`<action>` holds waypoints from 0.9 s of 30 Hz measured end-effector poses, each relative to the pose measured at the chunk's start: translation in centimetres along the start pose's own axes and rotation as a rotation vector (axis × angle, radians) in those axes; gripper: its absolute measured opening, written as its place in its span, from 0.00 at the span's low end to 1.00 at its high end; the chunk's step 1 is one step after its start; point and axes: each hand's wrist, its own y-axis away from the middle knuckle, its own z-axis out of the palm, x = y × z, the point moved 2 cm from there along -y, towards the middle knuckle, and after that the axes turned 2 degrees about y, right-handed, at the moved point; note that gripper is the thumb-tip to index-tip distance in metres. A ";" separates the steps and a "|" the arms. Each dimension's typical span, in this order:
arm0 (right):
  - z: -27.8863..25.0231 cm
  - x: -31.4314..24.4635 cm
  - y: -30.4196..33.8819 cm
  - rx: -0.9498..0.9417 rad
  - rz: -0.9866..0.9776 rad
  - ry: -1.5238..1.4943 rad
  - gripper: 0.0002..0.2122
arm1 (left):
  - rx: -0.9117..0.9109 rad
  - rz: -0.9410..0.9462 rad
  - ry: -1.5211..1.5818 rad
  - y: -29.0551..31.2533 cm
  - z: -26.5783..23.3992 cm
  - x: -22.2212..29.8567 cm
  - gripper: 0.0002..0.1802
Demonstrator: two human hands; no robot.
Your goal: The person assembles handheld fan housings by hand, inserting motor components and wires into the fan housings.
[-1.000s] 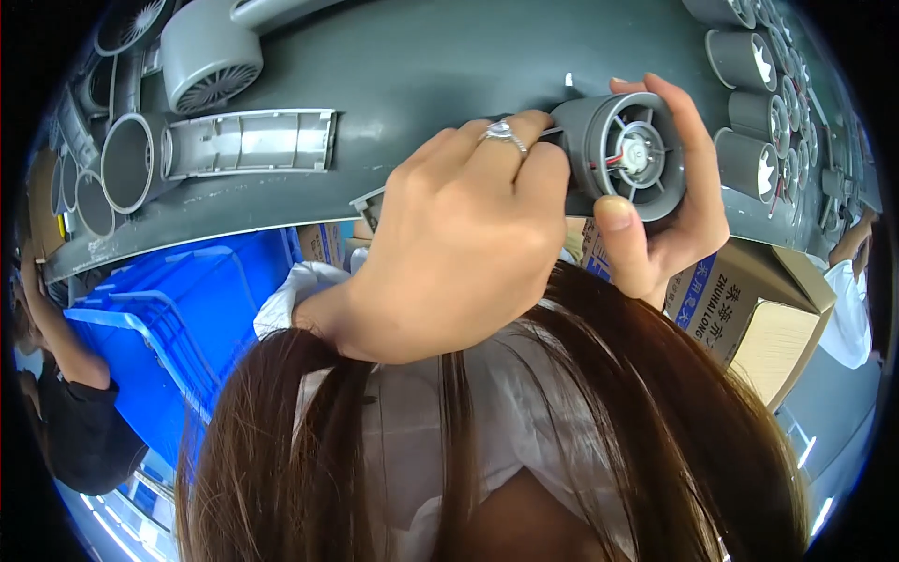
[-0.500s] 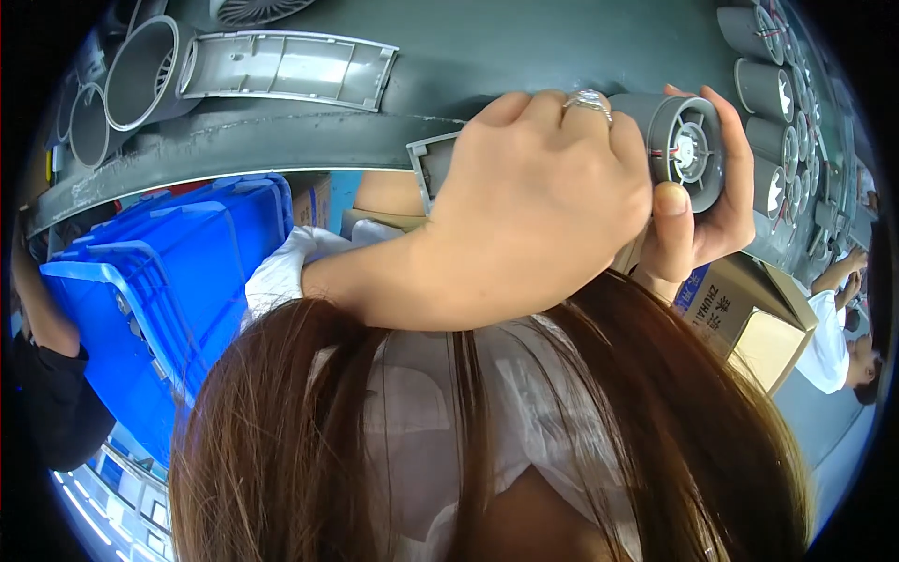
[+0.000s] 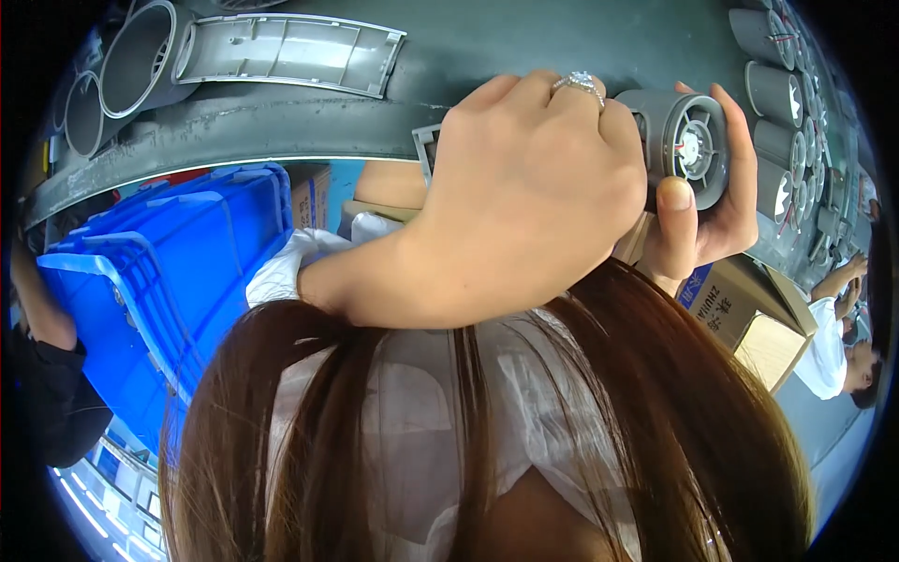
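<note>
My left hand (image 3: pixel 543 187), wearing a ring, reaches across the middle with its fingers curled over and its back toward me. A grey plastic part with a squared end (image 3: pixel 422 150) sticks out to its left; the rest of it is hidden behind the hand. My right hand (image 3: pixel 716 211) is wrapped round a grey cylindrical fan housing (image 3: pixel 662 122), thumb at the near side and fingers behind. The housing's round end faces right, showing spokes, a white hub and a bit of red wire. Its left end meets the left hand's knuckles, and whether it joins the grey part cannot be seen.
On the grey table (image 3: pixel 524 42) lie a long curved grey shell (image 3: pixel 290 54) and a wide grey tube (image 3: pixel 140 61) at left. Several fan housings (image 3: pixel 774 94) stand at right. Below the edge are a blue crate (image 3: pixel 178 272) and a cardboard box (image 3: pixel 740 300). Other people are at both sides.
My left hand has shifted slightly up and left, and less of the grey part shows beside it. The right hand still grips the fan housing, now slightly farther right.
</note>
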 end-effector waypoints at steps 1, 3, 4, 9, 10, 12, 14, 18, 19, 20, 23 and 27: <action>0.0 0.0 0.2 -0.021 0.046 -0.035 0.29 | -0.002 -0.003 -0.003 0.1 -0.1 0.0 0.07; -0.1 0.0 0.4 -0.043 0.096 -0.072 0.29 | -0.046 -0.023 0.043 0.4 -0.3 0.0 0.06; -0.3 -0.1 0.4 -0.070 0.096 -0.068 0.30 | -0.048 -0.020 0.049 0.5 -0.3 0.1 0.06; -1.1 -1.6 0.6 -0.265 0.202 -0.004 0.31 | -0.100 0.015 0.062 1.1 -1.3 -0.1 0.08; -0.9 -1.9 0.3 -0.261 0.201 -0.011 0.31 | -0.103 0.017 0.055 1.0 -1.6 -0.3 0.08; -0.3 -2.8 0.2 -0.294 0.355 0.067 0.32 | -0.195 0.044 0.033 1.0 -2.1 -0.7 0.09; -0.3 -2.1 0.0 -0.285 0.237 0.136 0.32 | -0.220 0.055 0.015 0.6 -2.5 -1.0 0.09; 0.6 -0.9 -0.1 -0.098 0.123 0.079 0.29 | -0.303 0.052 -0.021 0.0 -3.2 -0.7 0.09; 0.3 -0.1 0.2 -0.070 -0.091 0.159 0.29 | -0.283 0.131 -0.027 0.1 -2.9 -0.9 0.09; -1.1 -1.0 0.1 -0.093 -0.098 0.318 0.30 | -0.241 0.261 0.021 -0.6 -2.0 -0.8 0.09; -1.6 -1.1 -0.1 -0.017 -0.089 0.278 0.27 | -0.320 0.194 -0.033 -0.2 -1.8 -0.2 0.03; 1.5 0.3 1.0 0.052 -0.127 0.177 0.33 | -0.298 0.264 -0.180 0.9 -2.4 -1.3 0.13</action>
